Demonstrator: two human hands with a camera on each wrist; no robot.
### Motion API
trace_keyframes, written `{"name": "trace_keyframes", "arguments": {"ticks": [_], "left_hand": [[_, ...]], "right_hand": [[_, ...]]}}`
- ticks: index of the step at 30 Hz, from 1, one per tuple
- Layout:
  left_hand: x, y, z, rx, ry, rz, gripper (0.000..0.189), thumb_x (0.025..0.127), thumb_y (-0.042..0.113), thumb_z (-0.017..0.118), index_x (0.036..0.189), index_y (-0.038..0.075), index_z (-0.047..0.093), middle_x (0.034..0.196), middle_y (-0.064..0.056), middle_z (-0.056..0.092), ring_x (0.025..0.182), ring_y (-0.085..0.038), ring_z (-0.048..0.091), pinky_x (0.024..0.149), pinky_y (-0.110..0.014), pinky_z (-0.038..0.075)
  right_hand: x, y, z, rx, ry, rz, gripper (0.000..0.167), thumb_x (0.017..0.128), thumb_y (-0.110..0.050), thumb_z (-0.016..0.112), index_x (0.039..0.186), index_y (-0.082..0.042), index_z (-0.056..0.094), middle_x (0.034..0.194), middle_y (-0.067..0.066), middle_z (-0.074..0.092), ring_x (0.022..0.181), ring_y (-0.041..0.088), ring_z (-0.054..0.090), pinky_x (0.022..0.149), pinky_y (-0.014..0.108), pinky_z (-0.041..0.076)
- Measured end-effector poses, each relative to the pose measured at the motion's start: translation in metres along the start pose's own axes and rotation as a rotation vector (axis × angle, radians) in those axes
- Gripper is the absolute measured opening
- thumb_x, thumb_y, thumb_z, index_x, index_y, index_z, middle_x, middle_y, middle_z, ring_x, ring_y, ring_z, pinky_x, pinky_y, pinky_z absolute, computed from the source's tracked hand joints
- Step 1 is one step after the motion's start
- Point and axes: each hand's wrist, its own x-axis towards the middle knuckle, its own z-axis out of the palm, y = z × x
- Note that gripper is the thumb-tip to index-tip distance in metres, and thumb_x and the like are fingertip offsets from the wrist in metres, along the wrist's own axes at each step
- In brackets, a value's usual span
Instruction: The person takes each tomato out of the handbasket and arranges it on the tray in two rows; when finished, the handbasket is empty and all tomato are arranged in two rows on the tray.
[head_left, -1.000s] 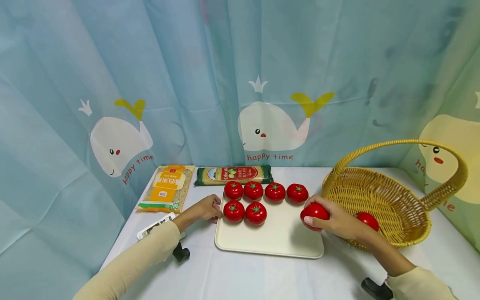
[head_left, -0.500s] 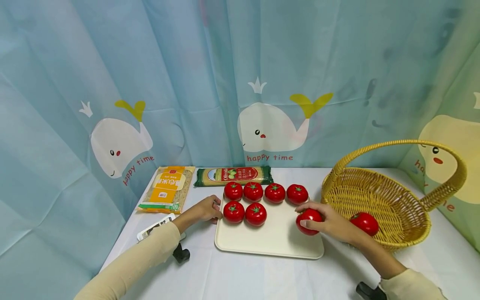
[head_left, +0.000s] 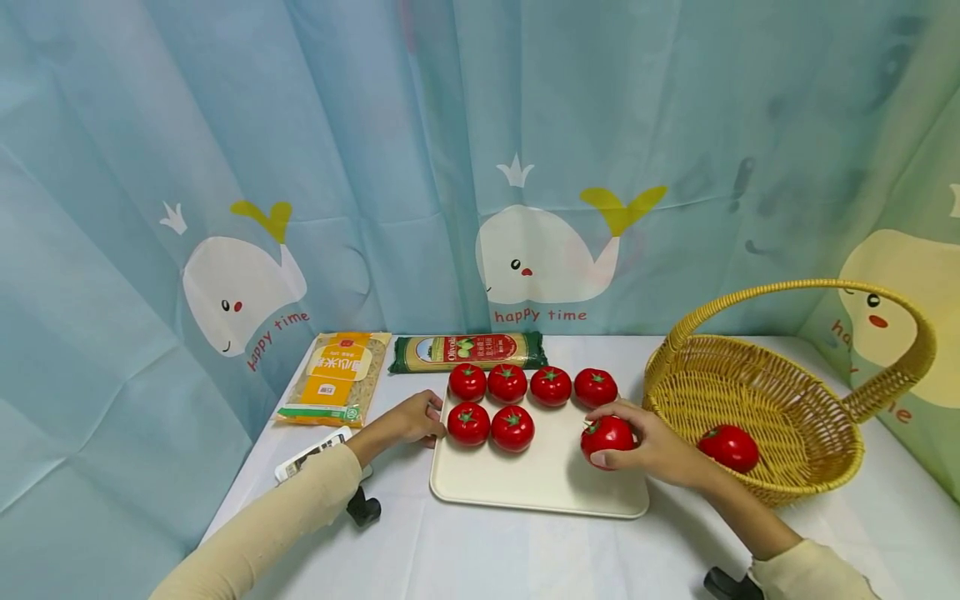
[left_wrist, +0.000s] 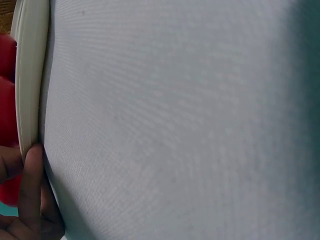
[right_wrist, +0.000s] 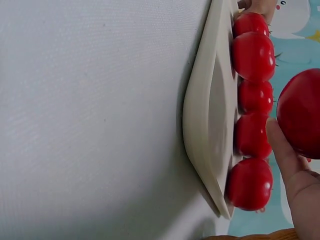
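Note:
My right hand (head_left: 654,443) grips a red tomato (head_left: 606,440) over the right part of a cream tray (head_left: 525,490). In the right wrist view this tomato (right_wrist: 302,112) is raised above the tray, thumb along its near side. Several more tomatoes stand on the tray, stems up: a back row with a tomato (head_left: 551,386) in it, and two in front at the left, including one tomato (head_left: 512,428). With my left hand (head_left: 414,417) I pinch the tray's left edge; in the left wrist view the thumb lies inside the rim (left_wrist: 31,90) and fingers outside.
A wicker basket (head_left: 813,417) with a tall handle stands right of the tray, one tomato (head_left: 729,448) in it. Behind the tray lies a green pasta packet (head_left: 468,352). A grain bag (head_left: 333,377) and a white device (head_left: 318,454) are at the left, by my left forearm.
My right hand has carried its tomato a little left over the tray, turning it so its stem shows. The left hand stays on the tray's edge.

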Motion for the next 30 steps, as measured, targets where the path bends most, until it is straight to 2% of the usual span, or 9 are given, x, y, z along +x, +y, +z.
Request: {"name": "trace_keyframes", "arguments": {"ticks": [6,15,22,26,30], "left_hand": [[0.001,-0.002,0.000,-0.012,-0.007,0.025,0.043,0.083,-0.005,0.071,0.120,-0.004,0.049,0.090,-0.011,0.057,0.068,-0.016,0.062,0.060,-0.027,0.060],[0.004,-0.005,0.001,-0.010,0.002,0.035,0.042,0.082,-0.005,0.071,0.119,-0.004,0.050,0.089,-0.011,0.059,0.064,-0.015,0.062,0.059,-0.026,0.060],[0.003,-0.005,0.001,-0.016,0.000,0.045,0.042,0.082,-0.005,0.071,0.119,-0.004,0.050,0.088,-0.011,0.059,0.063,-0.015,0.062,0.058,-0.026,0.060],[0.002,-0.005,0.000,-0.022,-0.003,0.041,0.042,0.082,-0.005,0.071,0.119,-0.004,0.050,0.087,-0.010,0.058,0.063,-0.015,0.062,0.058,-0.026,0.060],[0.002,-0.005,0.000,-0.014,-0.003,0.046,0.042,0.082,-0.005,0.070,0.118,-0.004,0.049,0.088,-0.011,0.058,0.063,-0.016,0.062,0.058,-0.026,0.060]], "right_hand": [[0.002,0.003,0.004,0.011,-0.007,-0.030,0.056,0.080,-0.013,0.083,0.129,-0.005,0.058,0.120,0.019,0.062,0.098,0.010,0.064,0.080,0.026,0.059],[0.005,0.004,0.009,-0.013,0.006,-0.013,0.055,0.077,-0.018,0.086,0.125,-0.005,0.062,0.116,0.015,0.064,0.098,0.012,0.064,0.077,0.027,0.060],[0.008,0.003,0.011,-0.033,-0.019,0.000,0.059,0.077,-0.023,0.087,0.126,-0.002,0.062,0.119,0.015,0.063,0.098,0.011,0.064,0.078,0.028,0.059],[0.010,0.002,0.011,-0.016,-0.026,0.024,0.061,0.076,-0.022,0.088,0.126,-0.003,0.059,0.117,0.016,0.063,0.099,0.019,0.066,0.079,0.028,0.060],[0.011,0.001,0.011,-0.032,-0.011,0.036,0.061,0.074,-0.023,0.089,0.125,-0.005,0.059,0.119,0.016,0.063,0.107,0.031,0.064,0.080,0.026,0.058]]}}
